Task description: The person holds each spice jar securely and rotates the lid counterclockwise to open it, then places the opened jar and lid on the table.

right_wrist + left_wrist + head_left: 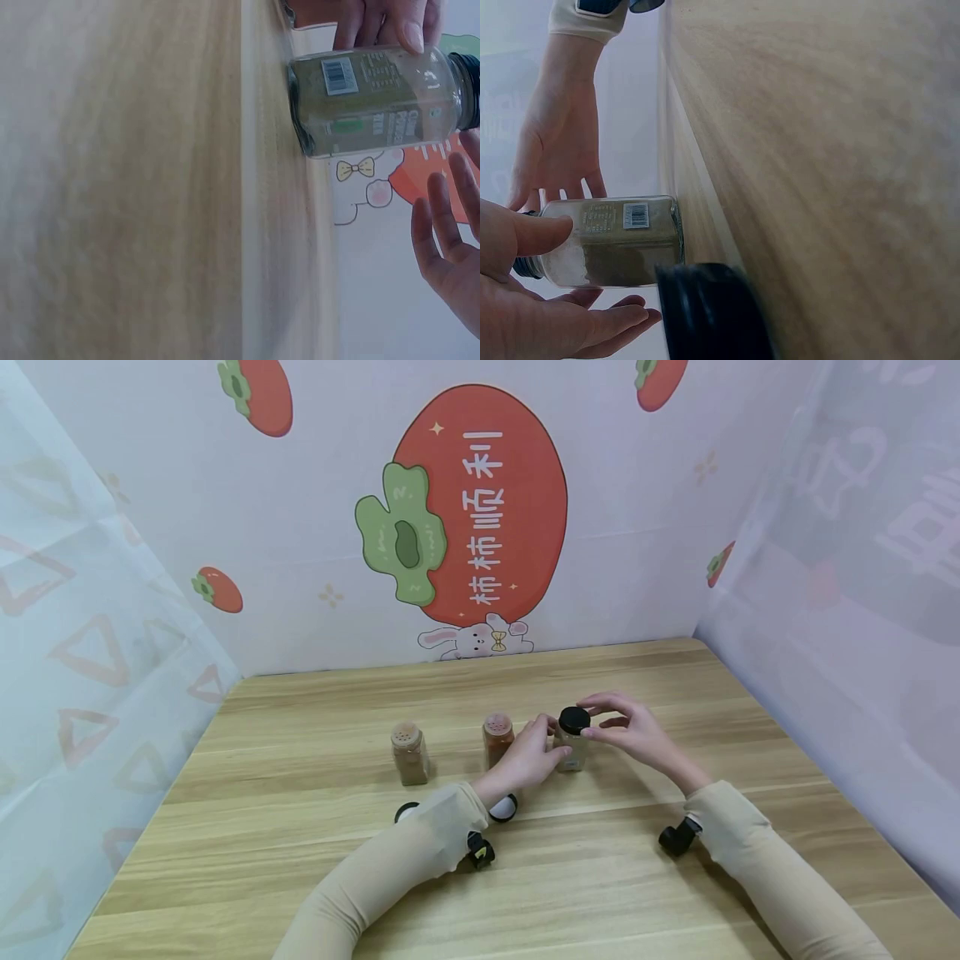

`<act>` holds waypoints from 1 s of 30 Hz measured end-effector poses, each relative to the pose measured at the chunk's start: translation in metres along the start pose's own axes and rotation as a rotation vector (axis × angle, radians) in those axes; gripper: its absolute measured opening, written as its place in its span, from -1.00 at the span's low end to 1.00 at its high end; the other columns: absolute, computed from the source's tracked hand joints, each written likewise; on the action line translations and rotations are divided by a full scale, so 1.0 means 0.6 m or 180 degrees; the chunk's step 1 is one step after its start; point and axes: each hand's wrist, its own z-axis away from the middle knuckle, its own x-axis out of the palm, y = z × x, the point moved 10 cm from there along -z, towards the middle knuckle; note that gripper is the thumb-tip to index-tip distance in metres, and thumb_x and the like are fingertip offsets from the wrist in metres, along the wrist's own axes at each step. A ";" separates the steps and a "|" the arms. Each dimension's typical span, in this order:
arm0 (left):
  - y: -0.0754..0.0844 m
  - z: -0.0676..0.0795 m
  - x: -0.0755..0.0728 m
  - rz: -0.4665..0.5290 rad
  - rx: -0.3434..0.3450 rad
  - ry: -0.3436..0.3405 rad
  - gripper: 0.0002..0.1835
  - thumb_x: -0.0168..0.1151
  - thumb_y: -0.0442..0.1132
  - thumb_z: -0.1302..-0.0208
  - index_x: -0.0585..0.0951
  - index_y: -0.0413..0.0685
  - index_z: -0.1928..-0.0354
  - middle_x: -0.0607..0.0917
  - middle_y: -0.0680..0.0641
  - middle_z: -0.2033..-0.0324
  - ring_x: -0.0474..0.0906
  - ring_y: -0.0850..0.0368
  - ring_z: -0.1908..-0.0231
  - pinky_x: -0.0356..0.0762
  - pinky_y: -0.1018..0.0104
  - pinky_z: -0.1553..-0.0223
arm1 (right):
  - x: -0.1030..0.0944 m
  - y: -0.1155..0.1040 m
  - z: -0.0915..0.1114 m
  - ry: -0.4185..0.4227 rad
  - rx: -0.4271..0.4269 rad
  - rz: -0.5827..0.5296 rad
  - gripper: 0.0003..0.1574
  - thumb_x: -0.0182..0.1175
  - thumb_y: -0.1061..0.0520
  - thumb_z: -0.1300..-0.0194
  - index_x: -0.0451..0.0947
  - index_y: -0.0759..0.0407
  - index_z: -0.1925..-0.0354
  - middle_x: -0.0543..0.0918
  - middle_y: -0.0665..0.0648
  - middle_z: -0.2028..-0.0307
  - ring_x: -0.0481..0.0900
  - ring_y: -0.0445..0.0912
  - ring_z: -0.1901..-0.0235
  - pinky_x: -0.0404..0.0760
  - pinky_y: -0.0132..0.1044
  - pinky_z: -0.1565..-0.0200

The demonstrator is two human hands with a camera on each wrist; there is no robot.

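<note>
A square glass spice jar [572, 757] with a black lid [575, 719] stands upright on the table. My left hand [527, 755] grips its body, the thumb [547, 234] lying along the glass on the near side. Brownish powder fills part of the jar [367, 105], and a barcode label [636, 215] shows on its side. From the right, my right hand [633, 732] pinches the lid between thumb and finger, its other fingers [442, 217] spread apart. The lid is on the jar's mouth.
Left of my left hand stands a lidless shaker jar of red powder [497, 742], partly covered by that hand. Farther left is another with brown powder [411, 762]. Two black lids [503, 808] lie near my left forearm, one partly hidden by the sleeve [420, 839].
</note>
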 end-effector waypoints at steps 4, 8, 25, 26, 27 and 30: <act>-0.001 0.000 0.000 -0.0021 -0.0004 -0.0006 -0.53 0.16 -0.12 -0.33 0.36 -0.18 -0.19 0.50 -0.17 -0.09 0.48 0.08 0.03 0.49 0.24 -0.01 | 0.001 0.026 -0.006 0.0063 0.0032 0.0020 -0.50 0.36 0.21 -0.13 0.53 0.18 -0.07 0.53 0.18 -0.11 0.50 -0.17 0.01 0.57 0.07 -0.01; -0.002 0.000 0.001 -0.0017 -0.0014 -0.0015 -0.52 0.16 -0.12 -0.34 0.35 -0.17 -0.20 0.49 -0.16 -0.09 0.48 0.08 0.02 0.49 0.24 -0.02 | 0.002 0.031 -0.008 0.0054 0.0005 0.0055 -0.54 0.39 0.15 -0.10 0.56 0.14 0.00 0.53 0.14 -0.12 0.49 -0.21 0.01 0.57 0.06 -0.01; -0.003 -0.001 0.003 -0.0015 -0.0007 -0.0027 -0.55 0.15 -0.11 -0.34 0.36 -0.17 -0.18 0.49 -0.17 -0.08 0.48 0.07 0.03 0.49 0.23 -0.01 | 0.008 0.020 -0.016 -0.0453 -0.0272 0.0145 -0.51 0.26 0.27 -0.21 0.49 0.23 -0.12 0.46 0.25 -0.19 0.41 -0.18 -0.15 0.58 -0.01 -0.02; -0.002 -0.001 0.003 -0.0021 -0.0006 -0.0030 -0.55 0.15 -0.11 -0.35 0.36 -0.17 -0.18 0.49 -0.17 -0.08 0.48 0.08 0.03 0.49 0.23 -0.01 | 0.009 0.020 -0.016 -0.0499 -0.0287 0.0141 -0.51 0.25 0.26 -0.22 0.48 0.22 -0.14 0.45 0.25 -0.20 0.42 -0.21 -0.13 0.58 -0.01 -0.02; -0.002 -0.001 0.003 -0.0026 -0.0005 -0.0032 -0.55 0.14 -0.12 -0.35 0.36 -0.17 -0.18 0.49 -0.17 -0.08 0.48 0.07 0.03 0.49 0.23 -0.01 | 0.010 0.020 -0.016 -0.0544 -0.0302 0.0140 -0.50 0.24 0.25 -0.24 0.46 0.22 -0.16 0.44 0.25 -0.20 0.42 -0.24 -0.12 0.59 -0.02 -0.01; -0.001 0.000 0.003 -0.0044 -0.0003 -0.0024 -0.55 0.15 -0.12 -0.35 0.36 -0.17 -0.18 0.50 -0.16 -0.08 0.47 0.09 0.04 0.49 0.25 0.00 | 0.013 0.021 -0.016 -0.0666 -0.0321 0.0138 -0.49 0.21 0.24 -0.27 0.43 0.20 -0.19 0.43 0.24 -0.22 0.44 -0.22 -0.11 0.58 -0.06 -0.02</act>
